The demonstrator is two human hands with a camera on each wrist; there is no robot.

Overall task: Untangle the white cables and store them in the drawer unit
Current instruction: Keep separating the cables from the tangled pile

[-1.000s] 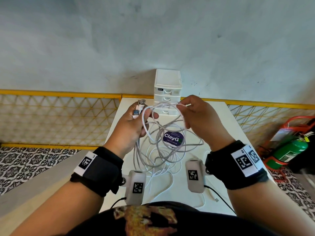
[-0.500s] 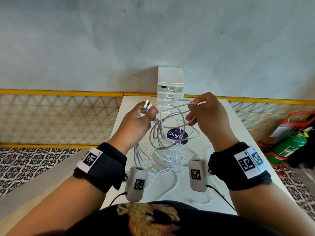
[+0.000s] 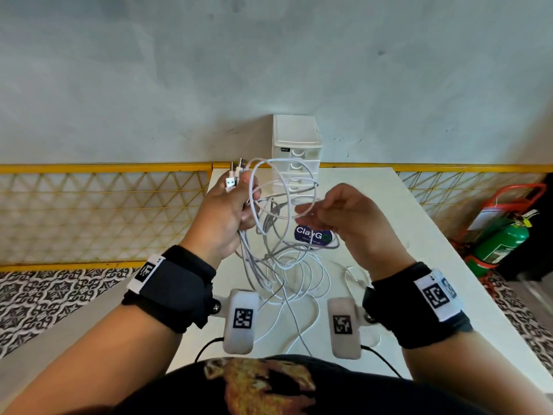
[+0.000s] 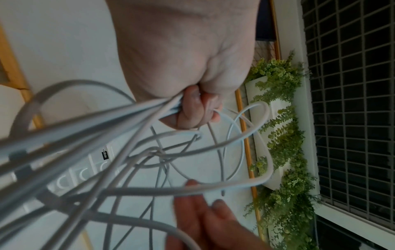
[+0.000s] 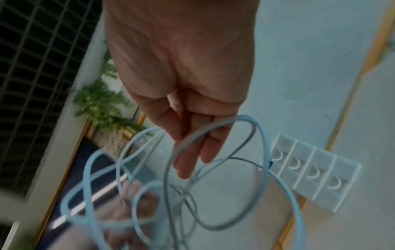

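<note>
Here the cables (image 3: 270, 223), thin white loops in a tangle, hang from the left hand (image 3: 223, 217), which grips several strands, plugs (image 3: 235, 175) pointing up. Right hand (image 3: 350, 218) fingers loose and extended inside a loop. Lower loops trail onto the table (image 3: 419, 235). Drawer unit (image 3: 296, 148) behind, drawers closed, contents unclear.

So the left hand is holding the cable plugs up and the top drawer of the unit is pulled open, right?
Not quite. The left hand does hold the plugs of the white cables up, but every drawer of the drawer unit is closed, as the head view shows.
</note>
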